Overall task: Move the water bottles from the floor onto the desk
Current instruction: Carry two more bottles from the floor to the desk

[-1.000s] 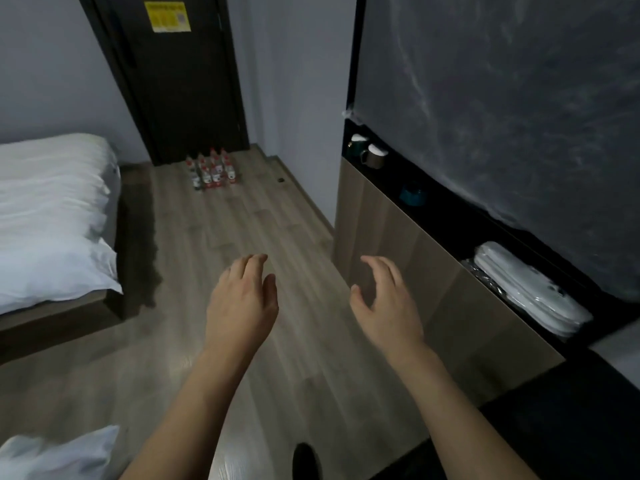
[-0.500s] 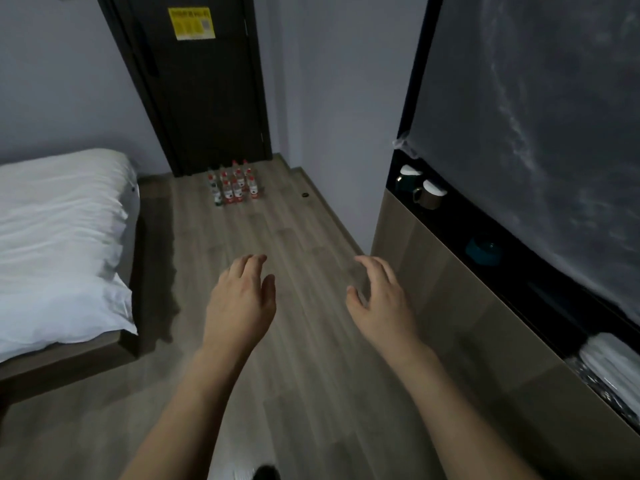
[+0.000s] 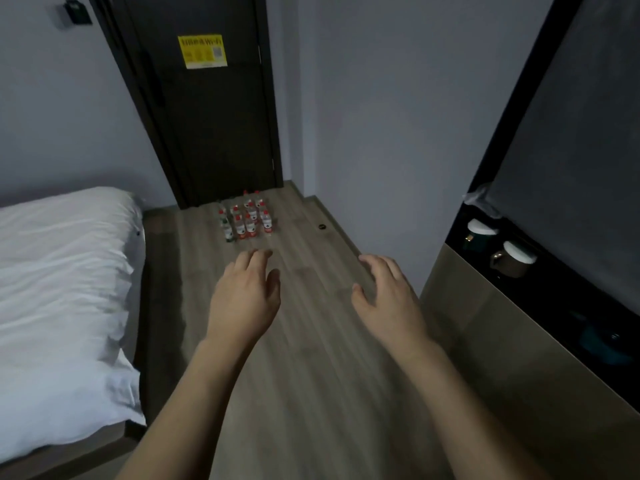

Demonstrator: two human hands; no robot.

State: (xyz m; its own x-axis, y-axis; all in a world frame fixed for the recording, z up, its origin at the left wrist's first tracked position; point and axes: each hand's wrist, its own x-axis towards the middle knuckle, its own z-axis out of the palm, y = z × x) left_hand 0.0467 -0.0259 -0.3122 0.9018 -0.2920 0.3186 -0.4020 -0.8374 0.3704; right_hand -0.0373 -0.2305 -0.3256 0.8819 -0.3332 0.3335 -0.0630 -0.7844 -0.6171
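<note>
Your two hands are out in front of you, side by side with a clear gap between them, both palms down above the wooden floor [image 3: 311, 393]. Your left hand [image 3: 242, 299] has its fingers loosely extended and gathered together, thumb tucked alongside, holding nothing. Your right hand [image 3: 388, 299] has its fingers relaxed and slightly spread, thumb out to the inside, and it holds nothing either.

The water bottles [image 3: 246, 218] stand ahead of you on the floor, upright in a tight cluster with red caps and red labels, right at the foot of the dark door [image 3: 207, 126]. They are well apart from both hands, beyond your left fingertips. A yellow notice [image 3: 202, 51] is stuck high on that door.

On your left is the bed [image 3: 62, 306] with white bedding. On your right runs the desk [image 3: 519, 358], a wood-fronted unit with a dark recessed top, and two lidded mugs [image 3: 498, 251] sit on it near its far end. A small dark round spot [image 3: 322, 227] lies on the floor near the wall, right of the bottles.
</note>
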